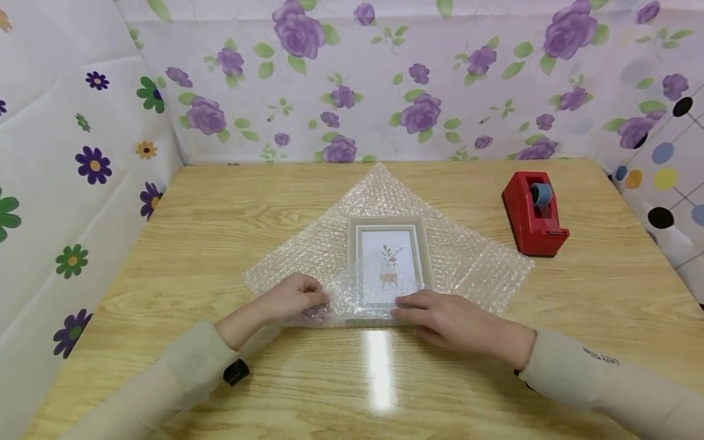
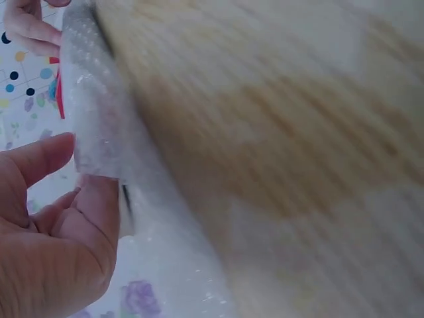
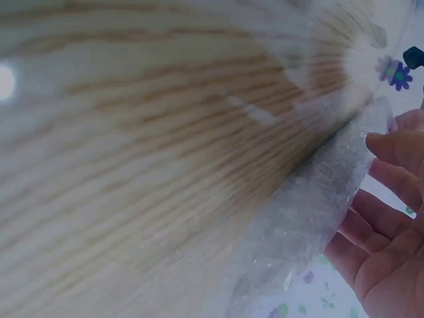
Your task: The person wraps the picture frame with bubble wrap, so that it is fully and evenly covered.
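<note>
A picture frame (image 1: 390, 221) with a pale wooden border lies on a sheet of bubble wrap (image 1: 473, 256), which is turned so one corner points to the back. The near part of the wrap is folded up over the frame's lower half. At the fold's left end my left hand (image 1: 294, 297) pinches the bubble wrap, fingers curled; the left wrist view has the wrap (image 2: 99, 126) between thumb and fingers. My right hand (image 1: 448, 318) rests its extended fingers on the folded wrap at the frame's lower right. In the right wrist view its fingers (image 3: 361, 225) lie along the wrap's edge.
A red tape dispenser (image 1: 533, 220) with a blue roll stands at the right, close to the wrap's right corner. The wooden table (image 1: 220, 232) is bordered by flowered cloth (image 1: 374, 79) at the back and by patterned cloth on both sides.
</note>
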Tool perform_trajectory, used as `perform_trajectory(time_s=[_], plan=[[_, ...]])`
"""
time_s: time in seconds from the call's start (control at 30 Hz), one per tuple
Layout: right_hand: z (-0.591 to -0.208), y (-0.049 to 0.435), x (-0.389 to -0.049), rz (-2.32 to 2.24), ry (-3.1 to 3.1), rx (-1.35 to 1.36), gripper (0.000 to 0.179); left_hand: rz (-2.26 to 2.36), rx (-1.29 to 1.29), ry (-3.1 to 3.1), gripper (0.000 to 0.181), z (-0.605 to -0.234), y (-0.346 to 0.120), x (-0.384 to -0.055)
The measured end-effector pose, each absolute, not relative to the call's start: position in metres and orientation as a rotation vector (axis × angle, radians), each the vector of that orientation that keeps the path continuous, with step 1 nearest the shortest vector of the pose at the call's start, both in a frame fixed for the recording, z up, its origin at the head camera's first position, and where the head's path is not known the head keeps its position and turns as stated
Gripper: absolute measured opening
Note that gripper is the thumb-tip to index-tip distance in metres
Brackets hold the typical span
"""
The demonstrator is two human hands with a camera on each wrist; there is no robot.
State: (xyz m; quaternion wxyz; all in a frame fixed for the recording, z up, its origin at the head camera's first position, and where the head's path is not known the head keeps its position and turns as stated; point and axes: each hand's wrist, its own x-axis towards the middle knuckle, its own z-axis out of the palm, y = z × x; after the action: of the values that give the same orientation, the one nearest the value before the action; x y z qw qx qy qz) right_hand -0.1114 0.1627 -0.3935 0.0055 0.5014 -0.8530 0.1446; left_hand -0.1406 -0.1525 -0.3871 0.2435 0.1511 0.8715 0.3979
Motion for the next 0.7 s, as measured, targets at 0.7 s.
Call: perform_trajectory(time_s=[0.7], plan=[[-0.381,0.152,-0.122,0.386,-2.763,1.576,0.031,0.280,1.339,2.592,0.059,-0.381,-0.119,-0.110]])
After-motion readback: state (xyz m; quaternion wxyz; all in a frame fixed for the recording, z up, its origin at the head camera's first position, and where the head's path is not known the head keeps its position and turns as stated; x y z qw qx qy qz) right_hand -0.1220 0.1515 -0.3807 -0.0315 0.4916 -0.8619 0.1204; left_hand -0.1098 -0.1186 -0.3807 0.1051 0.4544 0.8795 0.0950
